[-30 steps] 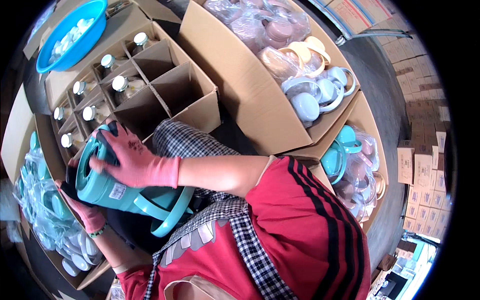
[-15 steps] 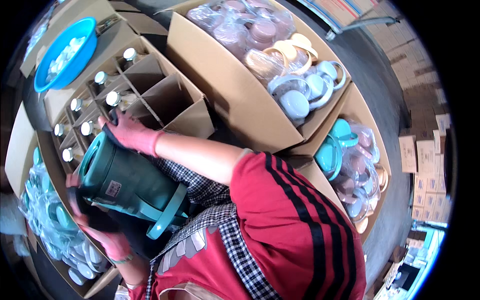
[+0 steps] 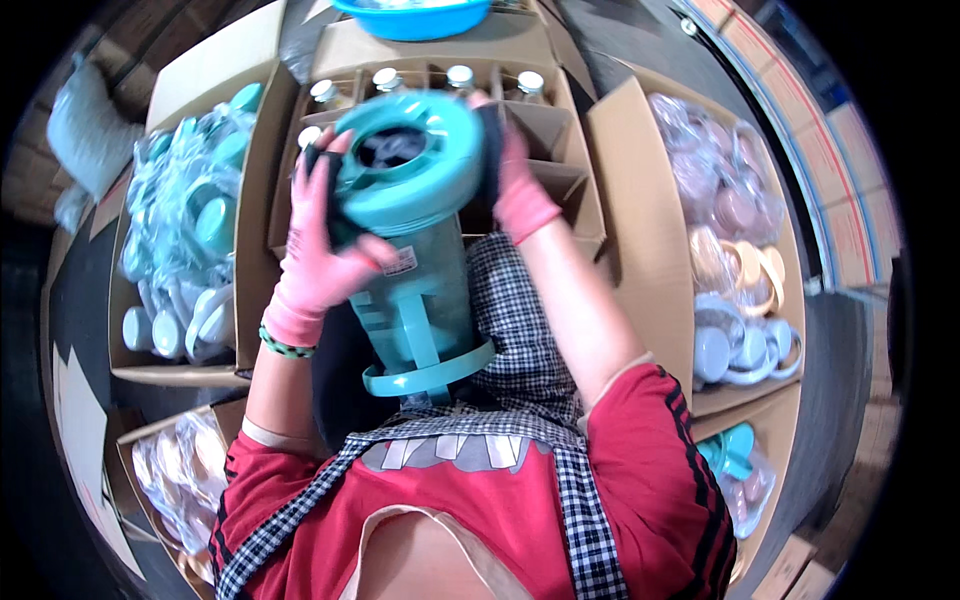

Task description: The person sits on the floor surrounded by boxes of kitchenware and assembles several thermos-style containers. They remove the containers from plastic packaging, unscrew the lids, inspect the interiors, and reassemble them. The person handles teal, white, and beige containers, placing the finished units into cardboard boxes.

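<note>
At my far left a pale, stuffed bag (image 3: 88,135) leans near an open carton (image 3: 252,235) filled with plastic-wrapped teal pieces (image 3: 195,195), with pale grey ones (image 3: 165,330) at its near end. Below that, a smaller carton holds pale wrapped pieces (image 3: 185,460). My left hand (image 3: 315,250), in a pink glove with dark fingertips, grips the left side of a teal vessel (image 3: 430,285), thumb across its front near a white label (image 3: 400,262). The vessel is tilted in front of me, its broad, open ring facing up and its carrying loop (image 3: 430,380) over my checked apron (image 3: 525,325). Beyond it stands a divided carton (image 3: 594,205) of white-capped bottles (image 3: 530,85), with a blue basin (image 3: 415,22) behind. My right hand (image 3: 512,170) clamps the ring's right side, though with this blur I can't fairly say how far its fingers wrap. To the right, another carton (image 3: 640,190) holds wrapped mauve pieces (image 3: 720,170), yellow ones (image 3: 750,275) and light blue ones (image 3: 745,345); below it sit more teal pieces (image 3: 735,450).
</note>
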The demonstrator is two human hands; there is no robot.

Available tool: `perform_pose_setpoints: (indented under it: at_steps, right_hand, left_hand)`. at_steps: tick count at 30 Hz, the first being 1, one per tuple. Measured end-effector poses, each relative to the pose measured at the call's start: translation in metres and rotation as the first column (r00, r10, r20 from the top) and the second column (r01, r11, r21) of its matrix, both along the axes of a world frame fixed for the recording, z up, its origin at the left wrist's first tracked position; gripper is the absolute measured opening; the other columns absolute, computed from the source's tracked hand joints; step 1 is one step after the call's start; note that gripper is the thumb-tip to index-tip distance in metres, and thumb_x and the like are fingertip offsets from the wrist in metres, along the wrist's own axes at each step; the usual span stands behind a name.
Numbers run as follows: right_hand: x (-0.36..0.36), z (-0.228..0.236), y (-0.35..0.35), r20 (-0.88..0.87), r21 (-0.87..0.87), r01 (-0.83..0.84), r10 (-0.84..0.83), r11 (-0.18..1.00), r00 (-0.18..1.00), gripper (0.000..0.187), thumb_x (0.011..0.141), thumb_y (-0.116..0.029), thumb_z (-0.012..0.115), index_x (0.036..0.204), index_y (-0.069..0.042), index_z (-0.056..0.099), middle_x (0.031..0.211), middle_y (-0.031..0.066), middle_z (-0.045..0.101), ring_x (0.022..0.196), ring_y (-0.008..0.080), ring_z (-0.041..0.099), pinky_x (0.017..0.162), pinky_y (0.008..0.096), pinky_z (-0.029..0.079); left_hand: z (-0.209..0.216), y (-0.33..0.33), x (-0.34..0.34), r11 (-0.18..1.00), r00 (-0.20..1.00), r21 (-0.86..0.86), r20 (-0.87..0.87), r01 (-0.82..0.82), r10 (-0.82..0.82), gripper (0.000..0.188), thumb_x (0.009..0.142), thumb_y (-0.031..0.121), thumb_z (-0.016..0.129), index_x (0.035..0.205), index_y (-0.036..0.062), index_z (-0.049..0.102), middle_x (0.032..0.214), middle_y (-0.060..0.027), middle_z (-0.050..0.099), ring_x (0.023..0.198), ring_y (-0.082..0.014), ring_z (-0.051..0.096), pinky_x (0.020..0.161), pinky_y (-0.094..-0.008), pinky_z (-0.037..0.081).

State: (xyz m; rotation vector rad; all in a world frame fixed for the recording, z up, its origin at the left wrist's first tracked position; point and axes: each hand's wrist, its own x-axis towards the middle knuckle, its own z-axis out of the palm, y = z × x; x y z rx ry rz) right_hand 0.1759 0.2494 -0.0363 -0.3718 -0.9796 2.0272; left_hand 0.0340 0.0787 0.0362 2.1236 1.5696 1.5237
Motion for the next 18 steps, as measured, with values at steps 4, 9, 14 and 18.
perform_pose_setpoints:
  at_steps: [4, 9, 14, 18]
  right_hand:
    - [0.004, 0.060, -0.026, -0.167, 0.062, 0.064, -0.052, 0.996, 0.985, 0.033, 0.089, -0.033, 0.044, 0.104, -0.003, 0.048, 0.092, 0.0053, 0.056, 0.084, 0.0128, 0.052, 0.076, 0.0265, 0.043]
    - [-0.009, 0.059, -0.063, -0.027, 0.672, 0.408, -0.531, 0.617, 0.847, 0.065, 0.073, -0.037, 0.065, 0.123, -0.007, 0.036, 0.115, 0.0127, 0.041, 0.104, 0.0255, 0.045, 0.090, 0.0374, 0.038]
    - [-0.034, 0.076, -0.057, 0.214, 0.940, -0.339, -0.826, 0.030, 0.521, 0.075, 0.062, -0.035, 0.072, 0.120, -0.001, 0.037, 0.118, 0.0264, 0.036, 0.100, 0.0416, 0.046, 0.086, 0.0468, 0.040]
    - [-0.052, 0.070, -0.020, 0.496, -0.045, -0.495, 0.450, 0.867, 0.743, 0.070, 0.083, -0.059, 0.032, 0.109, 0.005, 0.047, 0.083, 0.0199, 0.060, 0.061, 0.0235, 0.060, 0.053, 0.0294, 0.050]
  left_hand:
    - [0.027, 0.004, -0.020, 0.964, 0.829, 0.249, -0.516, -0.095, 0.214, 0.075, 0.044, 0.020, 0.077, 0.113, 0.0046, 0.051, 0.114, -0.0161, 0.050, 0.112, -0.0363, 0.039, 0.096, -0.0482, 0.029]
    - [0.019, 0.004, -0.020, 0.962, 0.746, -0.260, 0.657, 0.087, 0.110, 0.043, 0.065, 0.016, 0.072, 0.101, 0.0008, 0.056, 0.091, -0.0051, 0.060, 0.082, -0.0116, 0.055, 0.076, -0.0260, 0.044]
    - [-0.002, 0.019, -0.014, 0.965, 0.616, -0.250, 0.774, 0.082, 0.148, 0.042, 0.067, 0.021, 0.073, 0.100, 0.0001, 0.056, 0.083, -0.0033, 0.060, 0.071, -0.0083, 0.054, 0.067, -0.0223, 0.044]
    - [-0.013, 0.028, -0.037, 0.981, 0.614, -0.182, 0.768, -0.063, 0.182, 0.041, 0.068, 0.021, 0.073, 0.099, -0.0010, 0.055, 0.083, -0.0030, 0.060, 0.072, -0.0090, 0.054, 0.066, -0.0228, 0.044]
